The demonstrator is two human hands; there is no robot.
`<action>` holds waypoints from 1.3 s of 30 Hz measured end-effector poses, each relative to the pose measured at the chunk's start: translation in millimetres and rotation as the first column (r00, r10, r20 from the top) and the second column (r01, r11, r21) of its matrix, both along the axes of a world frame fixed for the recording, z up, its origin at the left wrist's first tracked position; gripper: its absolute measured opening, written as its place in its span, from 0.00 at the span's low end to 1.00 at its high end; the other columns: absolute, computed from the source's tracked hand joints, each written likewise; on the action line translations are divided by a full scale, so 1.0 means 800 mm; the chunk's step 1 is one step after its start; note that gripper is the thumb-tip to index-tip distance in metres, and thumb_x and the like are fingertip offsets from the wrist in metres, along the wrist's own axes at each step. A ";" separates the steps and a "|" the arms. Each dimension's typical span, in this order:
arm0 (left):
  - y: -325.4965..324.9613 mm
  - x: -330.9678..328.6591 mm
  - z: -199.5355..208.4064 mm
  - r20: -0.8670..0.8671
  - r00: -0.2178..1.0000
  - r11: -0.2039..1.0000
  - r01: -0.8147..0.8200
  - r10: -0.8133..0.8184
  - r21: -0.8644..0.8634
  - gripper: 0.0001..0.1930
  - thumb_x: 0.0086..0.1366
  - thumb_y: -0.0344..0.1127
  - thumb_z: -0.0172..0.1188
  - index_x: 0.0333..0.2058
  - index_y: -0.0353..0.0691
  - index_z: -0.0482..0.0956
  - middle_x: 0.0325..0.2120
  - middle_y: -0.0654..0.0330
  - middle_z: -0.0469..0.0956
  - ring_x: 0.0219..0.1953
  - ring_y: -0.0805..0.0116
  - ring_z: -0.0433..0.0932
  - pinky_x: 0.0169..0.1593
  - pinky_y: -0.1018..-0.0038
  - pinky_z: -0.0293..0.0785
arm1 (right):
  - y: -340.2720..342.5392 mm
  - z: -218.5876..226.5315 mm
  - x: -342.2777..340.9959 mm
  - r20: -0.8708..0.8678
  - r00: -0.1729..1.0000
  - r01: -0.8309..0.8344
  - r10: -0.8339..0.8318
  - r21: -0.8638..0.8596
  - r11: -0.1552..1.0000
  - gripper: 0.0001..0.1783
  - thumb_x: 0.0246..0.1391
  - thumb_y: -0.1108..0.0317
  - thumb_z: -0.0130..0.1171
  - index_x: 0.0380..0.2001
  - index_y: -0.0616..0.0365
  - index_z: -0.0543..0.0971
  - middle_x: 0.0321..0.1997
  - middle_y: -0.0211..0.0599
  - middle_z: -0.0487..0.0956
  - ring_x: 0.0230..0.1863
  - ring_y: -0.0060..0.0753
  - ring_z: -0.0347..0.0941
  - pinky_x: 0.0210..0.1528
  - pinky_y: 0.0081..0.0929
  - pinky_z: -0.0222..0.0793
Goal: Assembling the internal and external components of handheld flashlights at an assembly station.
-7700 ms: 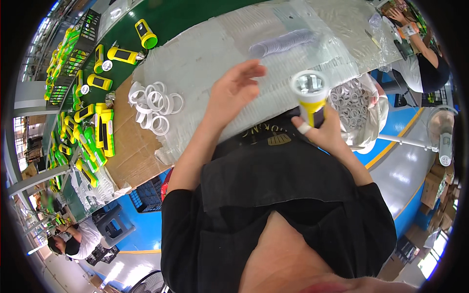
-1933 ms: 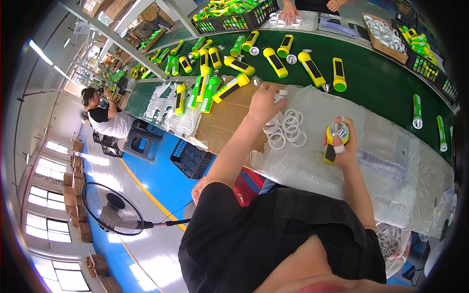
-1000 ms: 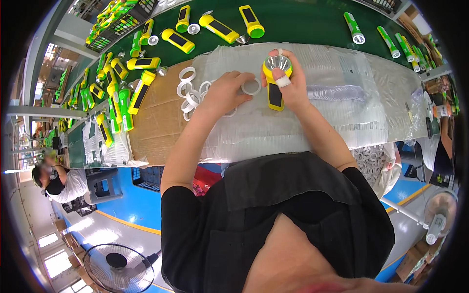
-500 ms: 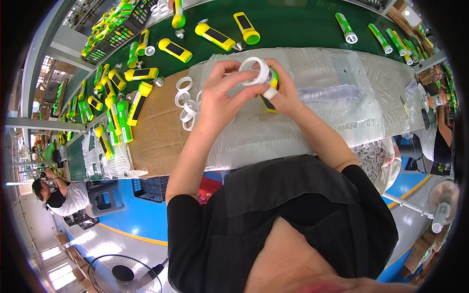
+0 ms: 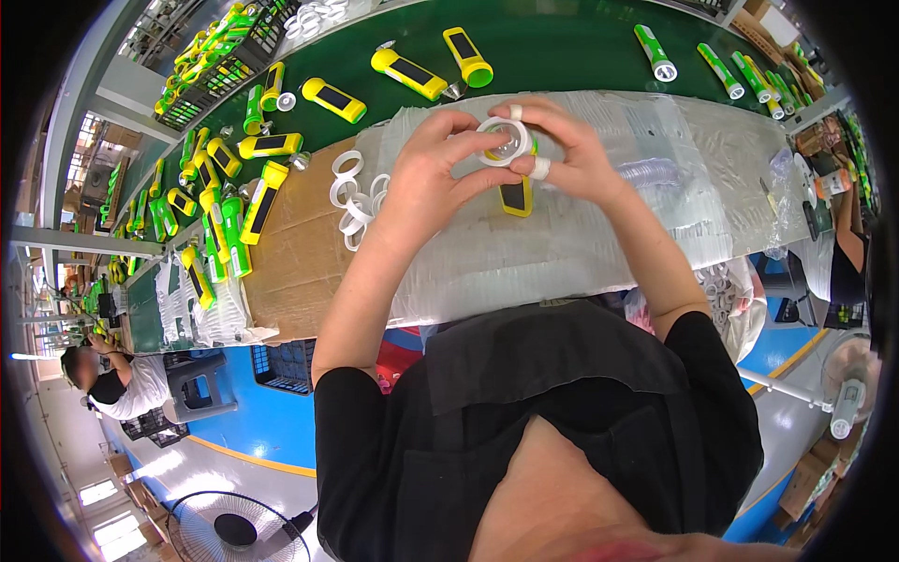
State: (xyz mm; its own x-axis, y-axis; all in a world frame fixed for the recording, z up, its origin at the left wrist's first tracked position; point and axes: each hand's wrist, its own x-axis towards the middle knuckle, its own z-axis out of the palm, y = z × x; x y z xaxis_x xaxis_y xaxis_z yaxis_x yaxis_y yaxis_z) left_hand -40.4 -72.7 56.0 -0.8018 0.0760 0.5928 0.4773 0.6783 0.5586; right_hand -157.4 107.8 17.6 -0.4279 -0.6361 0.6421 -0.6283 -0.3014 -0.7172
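Over the near side of the work surface, my left hand [image 5: 426,178] pinches a white ring [image 5: 484,155] at its left rim, index finger across the opening. Inside the ring something clear and shiny shows. The ring sits at the head end of a yellow-green flashlight [image 5: 516,199], whose black panel points down toward me; whether it is fully seated I cannot tell. My right hand [image 5: 573,155] closes round the flashlight head from the right, thumb and index finger at the ring's edge, with white tape on both. Its other fingers are hidden.
Loose white rings [image 5: 348,192] lie on the cardboard to the left. A row of clear discs [image 5: 651,173] lies right of my hands. Flashlights [image 5: 408,73] are scattered along the green belt [image 5: 562,47]. A black crate [image 5: 248,51] of flashlights stands far left.
Both hands have turned the ring and flashlight head, and the right fingers have spread round the rim. More of the flashlight body shows below. A flashlight at the top edge has left view.
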 end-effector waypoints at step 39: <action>0.062 -0.047 -0.036 -0.091 0.996 0.992 0.016 -0.005 0.127 0.20 0.47 0.37 0.75 0.34 0.42 0.73 0.31 0.61 0.79 0.33 0.59 0.79 0.34 0.67 0.76 | 0.027 0.131 -0.025 -0.419 0.907 0.358 0.041 0.818 0.450 0.29 0.44 0.44 0.66 0.32 0.63 0.78 0.36 0.45 0.79 0.36 0.41 0.76 0.37 0.33 0.71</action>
